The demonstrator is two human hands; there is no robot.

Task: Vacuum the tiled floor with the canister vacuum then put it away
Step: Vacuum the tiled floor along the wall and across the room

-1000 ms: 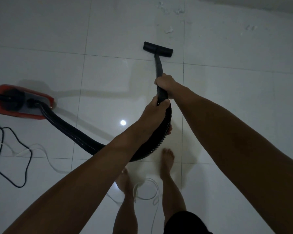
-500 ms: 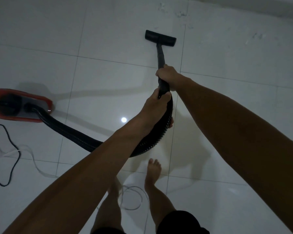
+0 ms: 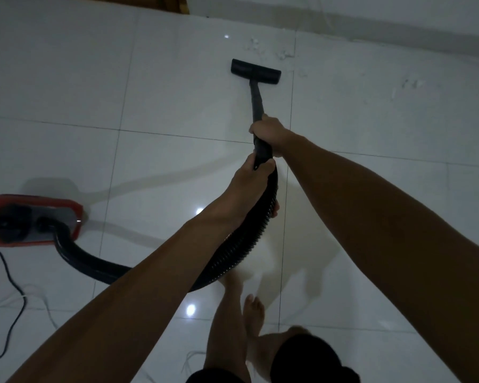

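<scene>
Canister vacuum (image 3: 31,219): left end cut off by frame edge. Hose (image 3: 249,239): middle stretch hidden behind left forearm. Power cord (image 3: 11,286) runs out of frame at left. Debris (image 3: 281,55) near far wall too small to identify.

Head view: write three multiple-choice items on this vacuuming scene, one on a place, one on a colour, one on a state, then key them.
1. Where does the canister sit?
A. on the floor at the person's left
B. beside the far wall
C. between the feet

2. What colour is the canister's shell?
A. blue
B. red
C. yellow

3. How is the wand held?
A. right hand only
B. both hands grip it
C. it lies on the floor, let go

Key: 1 A, it stands at the left edge of the view, with the hose curving to it. 2 B, its rim shows red round a dark top. 3 B, the right hand wraps it higher up and the left hand grips it at the hose end.
</scene>
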